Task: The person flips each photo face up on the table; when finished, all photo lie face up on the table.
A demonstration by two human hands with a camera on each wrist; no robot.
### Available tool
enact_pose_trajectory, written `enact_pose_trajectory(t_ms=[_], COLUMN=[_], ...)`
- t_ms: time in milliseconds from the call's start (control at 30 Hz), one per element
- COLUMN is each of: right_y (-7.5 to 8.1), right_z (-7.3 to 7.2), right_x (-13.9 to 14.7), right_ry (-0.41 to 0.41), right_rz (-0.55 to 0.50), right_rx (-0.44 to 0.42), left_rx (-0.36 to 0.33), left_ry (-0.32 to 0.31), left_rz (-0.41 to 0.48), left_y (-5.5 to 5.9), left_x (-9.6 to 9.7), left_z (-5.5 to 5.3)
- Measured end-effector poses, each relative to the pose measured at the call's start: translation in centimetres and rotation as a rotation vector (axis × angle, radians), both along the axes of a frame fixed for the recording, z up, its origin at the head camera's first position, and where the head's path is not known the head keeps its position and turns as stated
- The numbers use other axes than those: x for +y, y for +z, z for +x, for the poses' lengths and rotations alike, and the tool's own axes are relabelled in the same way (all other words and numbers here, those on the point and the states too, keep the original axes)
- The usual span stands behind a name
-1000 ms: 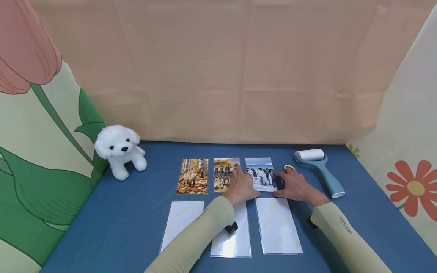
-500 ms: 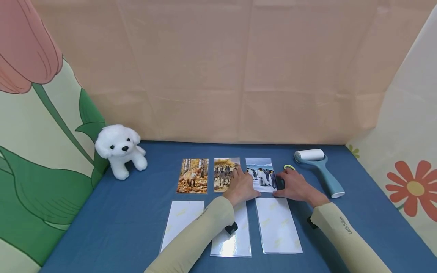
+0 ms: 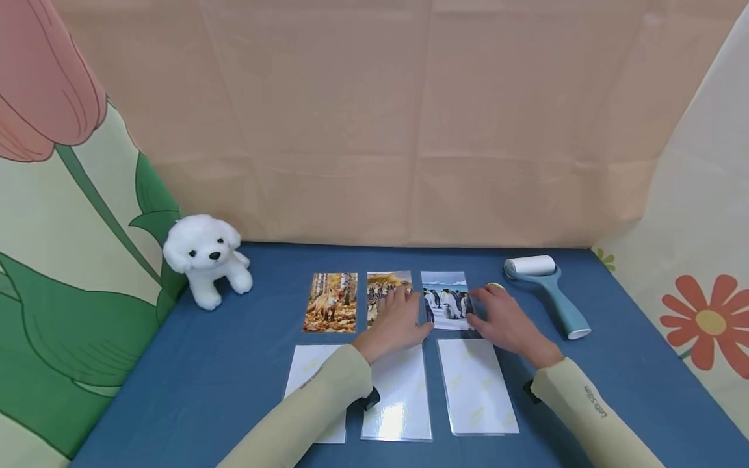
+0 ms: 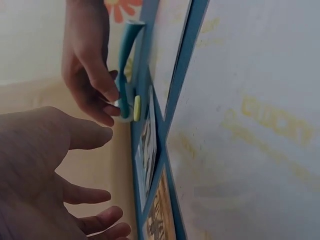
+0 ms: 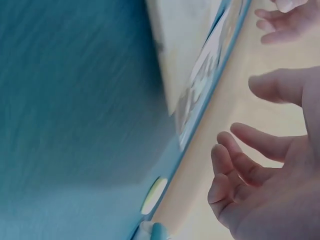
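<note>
In the head view three photo cards lie in a row on the table: a fox card point(image 3: 330, 302), a zebra card point(image 3: 389, 281) and a penguin card point(image 3: 446, 305). My left hand point(image 3: 394, 327) hovers over the zebra card's lower part, covering some of it, with its fingers spread and loose. At the penguin card's right edge is my right hand point(image 3: 508, 322), fingers loosely bent and holding nothing. Both wrist views show gaps between thumbs and fingers, and the hands look raised off the cards. Nearer me lie a left white sheet point(image 3: 309, 361), a middle white sheet point(image 3: 404, 390) and a right white sheet point(image 3: 476, 387).
A blue-handled lint roller point(image 3: 552, 289) lies at the back right. Beside it, mostly behind my right hand, is a small yellow-green rounded thing point(image 5: 154, 196). A white plush dog point(image 3: 207, 257) sits at the back left on the blue tablecloth point(image 3: 193, 383).
My hands have come up off the penguin card's lower corners. The left hand has shifted left over the zebra card; the right has loosened and lifted slightly. The cards look unmoved.
</note>
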State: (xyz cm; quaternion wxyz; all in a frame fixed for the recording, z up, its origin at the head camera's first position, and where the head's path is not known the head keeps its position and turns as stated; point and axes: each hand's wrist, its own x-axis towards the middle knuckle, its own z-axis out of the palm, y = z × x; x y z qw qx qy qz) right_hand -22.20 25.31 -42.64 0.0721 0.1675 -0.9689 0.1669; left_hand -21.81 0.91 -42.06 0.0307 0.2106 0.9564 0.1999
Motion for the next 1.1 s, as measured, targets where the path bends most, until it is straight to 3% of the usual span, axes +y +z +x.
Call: enact_pose_trajectory(t_ms=[233,567,933,1100], right_y=[1.0,1.5,1.4,1.4], right_z=[1.7,3.6,5.4,6.2], right_x=[-1.7,-4.0,-6.1,-7.0], right_ry=[0.009,0.064,0.136,0.196], right_rz=[-0.052,-0.049,-0.019,0.000], right_rx=[0.022,0.011,0.012,0.051], left_rx=[0.013,0.018,0.089,0.104], left_ry=[0.000,0.076,0.170,0.215], left_rz=[0.147,0.190,0.090,0.041], left_y=[0.5,0.4,-0.4,-0.7], left_x=[-3.9,-8.5,-12.7,-14.3], left_z=[1.8,4.4,7.3,8.9])
